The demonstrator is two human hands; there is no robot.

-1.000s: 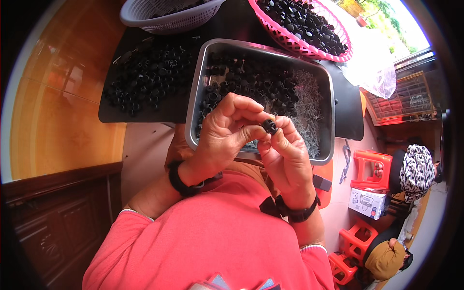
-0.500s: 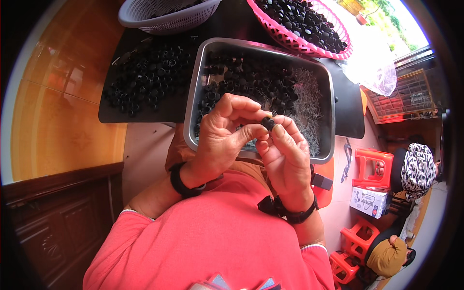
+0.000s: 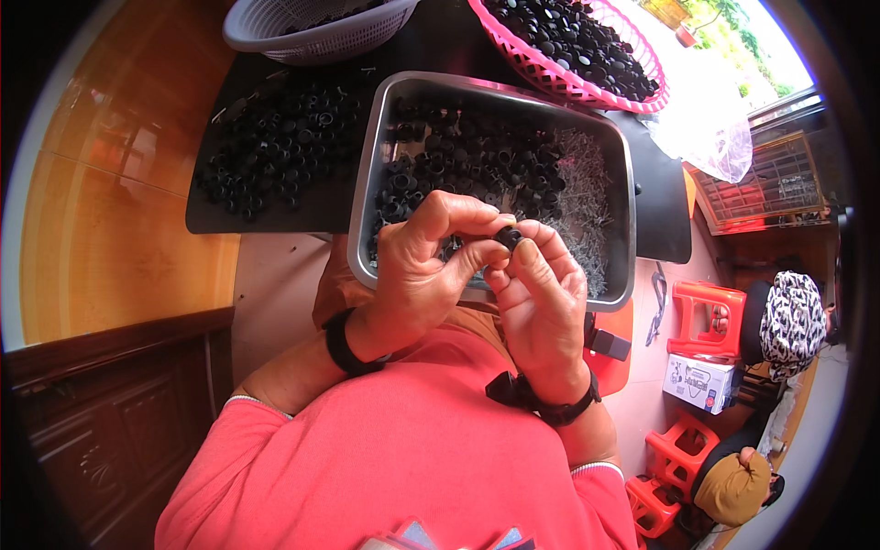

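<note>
Between the fingertips of both hands is a small round black plastic part (image 3: 508,238), hollow on the side that shows. My left hand (image 3: 431,252) pinches it from the left with thumb and index finger. From the right, my right hand (image 3: 545,284) grips it with thumb and fingers. Both hands are over the near side of a steel tray (image 3: 368,183). Inside the tray lie many loose black caps and rings (image 3: 477,165), and a heap of small silver metal pins or screws (image 3: 587,197) fills its right side.
Left of the tray, a pile of black rings (image 3: 275,151) covers part of the black table (image 3: 215,215). Behind stand a white basket (image 3: 321,46) and a pink basket (image 3: 559,78) of black discs. Red stools (image 3: 706,321), a box (image 3: 701,383) and two seated people are at the right.
The hands have shifted slightly, and the left fingers are a little lower. The black part has turned somewhat between the fingertips and stays held by both hands.
</note>
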